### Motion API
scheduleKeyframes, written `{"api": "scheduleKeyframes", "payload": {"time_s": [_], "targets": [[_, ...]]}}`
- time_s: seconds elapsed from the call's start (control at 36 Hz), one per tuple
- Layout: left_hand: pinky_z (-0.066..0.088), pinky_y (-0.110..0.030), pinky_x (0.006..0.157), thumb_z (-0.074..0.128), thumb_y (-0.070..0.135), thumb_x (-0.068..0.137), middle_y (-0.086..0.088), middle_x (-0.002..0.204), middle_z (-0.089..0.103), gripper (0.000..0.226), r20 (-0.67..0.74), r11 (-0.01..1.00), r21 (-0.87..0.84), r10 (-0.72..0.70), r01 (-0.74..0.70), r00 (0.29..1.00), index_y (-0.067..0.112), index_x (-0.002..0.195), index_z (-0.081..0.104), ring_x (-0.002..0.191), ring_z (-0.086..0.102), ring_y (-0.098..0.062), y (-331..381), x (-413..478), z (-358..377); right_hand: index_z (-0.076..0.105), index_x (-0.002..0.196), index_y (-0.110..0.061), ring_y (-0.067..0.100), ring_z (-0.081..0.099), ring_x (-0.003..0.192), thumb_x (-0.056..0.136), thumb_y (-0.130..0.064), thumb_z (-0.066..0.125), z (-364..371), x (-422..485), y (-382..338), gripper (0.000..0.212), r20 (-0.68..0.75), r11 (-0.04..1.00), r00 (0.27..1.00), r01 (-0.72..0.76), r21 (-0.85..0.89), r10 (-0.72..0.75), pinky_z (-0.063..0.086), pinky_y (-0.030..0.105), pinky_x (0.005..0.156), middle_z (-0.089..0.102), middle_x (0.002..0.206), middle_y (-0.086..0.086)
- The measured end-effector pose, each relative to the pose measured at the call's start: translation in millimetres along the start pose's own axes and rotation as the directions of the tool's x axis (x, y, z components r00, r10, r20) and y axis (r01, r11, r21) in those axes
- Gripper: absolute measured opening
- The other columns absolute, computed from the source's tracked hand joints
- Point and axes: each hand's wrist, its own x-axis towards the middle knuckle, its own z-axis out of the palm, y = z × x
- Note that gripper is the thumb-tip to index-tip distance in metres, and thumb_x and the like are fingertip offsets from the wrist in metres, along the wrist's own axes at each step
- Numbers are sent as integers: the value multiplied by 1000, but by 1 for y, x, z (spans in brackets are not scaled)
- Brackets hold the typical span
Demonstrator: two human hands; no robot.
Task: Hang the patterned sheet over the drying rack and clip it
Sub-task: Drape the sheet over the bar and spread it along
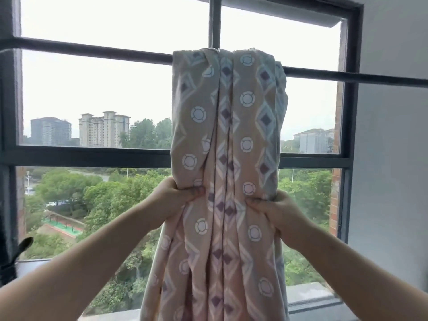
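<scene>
A pink and beige patterned sheet [225, 135] with white circles and purple diamonds hangs bunched in long folds over a dark horizontal drying rod [347, 76] in front of the window. My left hand [172, 200] grips the sheet's left side about halfway down. At the same height my right hand [275, 209] pinches the right side. The sheet's lower part falls past the bottom of the view. No clip is in view.
A large window with a dark frame [347, 89] fills the view, with a vertical bar [214, 22] behind the sheet's top. A grey sill [308, 295] runs below. A grey wall [393, 158] stands at right and a dark curtain with a tie [14, 258] at left.
</scene>
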Motion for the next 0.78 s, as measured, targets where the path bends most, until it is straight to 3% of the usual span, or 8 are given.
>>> {"api": "scheduleKeyframes", "payload": {"time_s": [0.08,0.22,0.33,0.44,0.56,0.64,0.78], "targets": [[55,-28,73,68,9,80,-2,81,70,6,-38,996,-16,91,-92,995,14,82,66,75,66,-17,21,5,-10,64,74,-8,12,66,48,81,5,63,3,4,-20,15,3,999,1000,30,40,-30,56,22,48,69,56,-1],[53,-34,83,66,14,82,-9,96,69,15,-43,978,25,207,-206,977,11,97,64,87,66,-22,64,20,-26,67,80,-6,14,68,56,81,5,63,10,18,-62,12,21,989,991,134,64,-135,58,22,56,71,62,0],[57,-21,63,61,13,86,-1,84,69,8,20,955,11,297,-297,955,13,94,63,70,68,-8,103,33,-40,67,81,-9,12,69,56,83,4,61,11,33,-103,14,50,973,972,229,29,-230,57,22,55,71,62,-2],[56,-30,77,60,16,88,-9,101,69,23,29,927,58,369,-370,929,7,109,62,91,67,-20,138,47,-55,66,90,-9,10,68,57,84,2,61,14,51,-136,13,28,949,949,314,-33,-313,58,23,58,71,62,-5],[54,-25,71,61,19,88,-3,90,68,7,7,889,139,439,-436,898,14,92,63,83,65,-16,165,64,-59,65,91,-11,12,69,68,85,2,60,20,68,-163,15,47,907,912,411,-88,-409,58,24,65,72,72,-4],[52,-25,71,63,22,87,-2,87,67,7,-30,845,262,491,-467,871,15,87,63,79,64,-14,182,81,-65,64,106,-6,17,67,83,86,-1,61,23,80,-179,21,53,859,875,484,-169,-482,56,28,75,69,91,3],[50,-25,70,60,21,88,-4,87,64,8,-5,806,381,491,-452,871,15,83,60,79,61,-17,198,100,-73,62,113,-6,17,64,83,85,-3,62,26,103,-196,28,26,807,839,532,-257,-544,53,24,74,67,93,3]]}}
